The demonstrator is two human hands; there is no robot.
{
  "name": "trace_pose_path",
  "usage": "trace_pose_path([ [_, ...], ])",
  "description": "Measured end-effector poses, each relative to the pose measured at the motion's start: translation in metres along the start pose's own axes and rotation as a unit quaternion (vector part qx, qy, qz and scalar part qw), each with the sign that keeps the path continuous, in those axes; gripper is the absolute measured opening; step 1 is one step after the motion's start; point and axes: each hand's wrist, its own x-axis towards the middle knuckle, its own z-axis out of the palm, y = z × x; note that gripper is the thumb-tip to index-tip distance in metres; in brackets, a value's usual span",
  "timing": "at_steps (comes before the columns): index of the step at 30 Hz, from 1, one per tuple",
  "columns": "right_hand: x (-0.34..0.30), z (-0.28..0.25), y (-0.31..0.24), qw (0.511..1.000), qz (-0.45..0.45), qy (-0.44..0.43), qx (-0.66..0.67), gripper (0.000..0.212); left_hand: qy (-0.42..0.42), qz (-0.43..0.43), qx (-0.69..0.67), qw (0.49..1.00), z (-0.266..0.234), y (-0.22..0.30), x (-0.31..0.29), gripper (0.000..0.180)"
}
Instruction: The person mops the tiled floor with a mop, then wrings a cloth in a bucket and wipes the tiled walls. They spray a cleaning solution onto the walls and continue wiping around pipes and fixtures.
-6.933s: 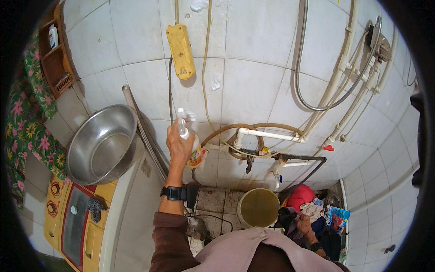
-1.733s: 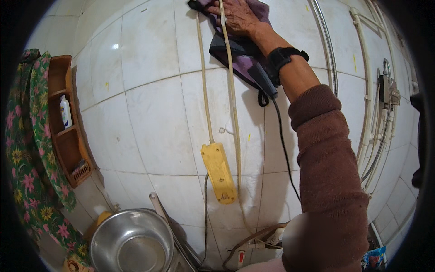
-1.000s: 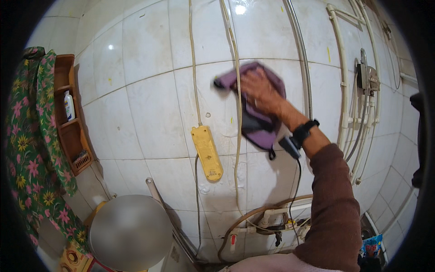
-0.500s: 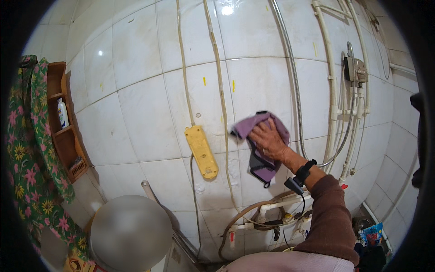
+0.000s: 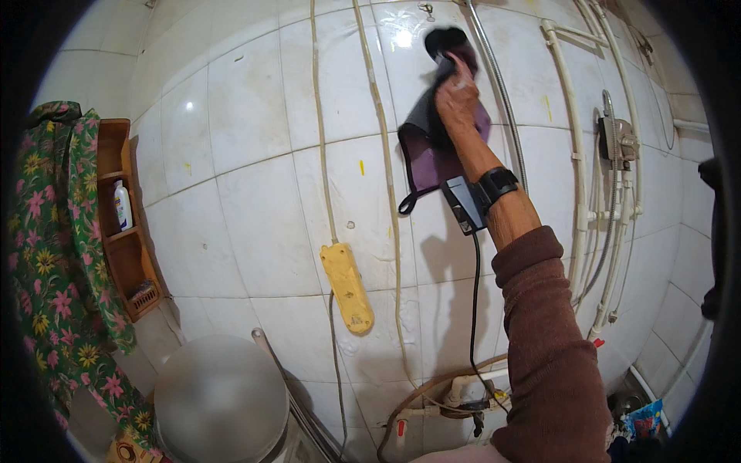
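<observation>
My right hand [image 5: 461,102] is raised high against the white tiled wall [image 5: 247,212], fingers closed round a purple and black cloth [image 5: 434,163]. The cloth's upper end is bunched dark above my fingers and smeared by motion. Its lower corner, with a small black loop, hangs below my hand. On my wrist is a black strap with a small box [image 5: 465,204] and a cable running down from it. A metal shower hose [image 5: 505,108] passes just right of the cloth. My left hand is out of the picture.
A yellow power strip [image 5: 347,289] hangs on its cord left of my arm. Pipes and a shower valve [image 5: 619,140] line the right wall. At left stand a brown shelf [image 5: 127,255], a flowered green curtain [image 5: 46,224] and a blurred round grey thing [image 5: 221,397].
My right hand has slid up the wall with the cloth, from beside the power strip to near the top. The cloth has bunched and turned its dark side out. The view has shifted slightly upward.
</observation>
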Motion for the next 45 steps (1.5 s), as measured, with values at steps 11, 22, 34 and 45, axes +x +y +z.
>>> trace_pose_path([
  [11,-0.04,0.136,-0.061,0.937,-0.19,-0.215,-0.199,0.023,0.069,0.001,0.022,0.997,0.056,-0.03,-0.029,0.044],
  [22,0.021,0.222,-0.057,0.9,-0.269,-0.26,-0.222,0.038,-0.016,-0.046,0.036,0.998,0.015,-0.001,0.009,0.041],
  [34,-0.095,0.092,-0.089,0.812,-0.385,-0.429,0.096,0.038,0.025,-0.023,0.046,0.998,0.055,-0.037,-0.049,0.042],
  [45,-0.108,-0.091,-0.105,0.83,-0.316,-0.449,0.098,0.013,-0.005,-0.015,0.014,1.0,-0.004,0.001,0.006,0.035],
])
